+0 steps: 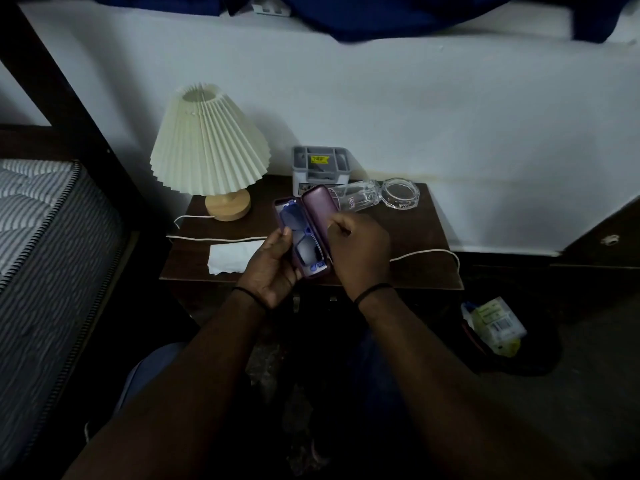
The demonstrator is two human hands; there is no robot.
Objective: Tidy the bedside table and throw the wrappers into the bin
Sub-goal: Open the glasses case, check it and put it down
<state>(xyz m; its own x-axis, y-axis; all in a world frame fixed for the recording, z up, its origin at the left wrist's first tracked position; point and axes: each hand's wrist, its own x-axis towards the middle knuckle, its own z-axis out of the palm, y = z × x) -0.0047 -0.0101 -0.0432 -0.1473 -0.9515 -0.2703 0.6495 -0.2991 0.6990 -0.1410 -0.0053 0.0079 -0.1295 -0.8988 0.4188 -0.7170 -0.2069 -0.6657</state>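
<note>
Left hand cups the open purple hard-shell glasses case from below, thumb across the dark-lensed glasses inside; right hand pinches its raised lid. The case hovers above the dark wooden bedside table. A white crumpled tissue lies left; wrappers fill the dark bin right.

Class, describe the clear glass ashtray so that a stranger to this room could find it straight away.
Start at the dark wooden bedside table beside the bed, with the pleated lamp at its back left. Go to the back right corner, past the grey plastic box. The ashtray is the low, round, faceted glass dish there, unlike the glass bottle lying on its side next to it.
</note>
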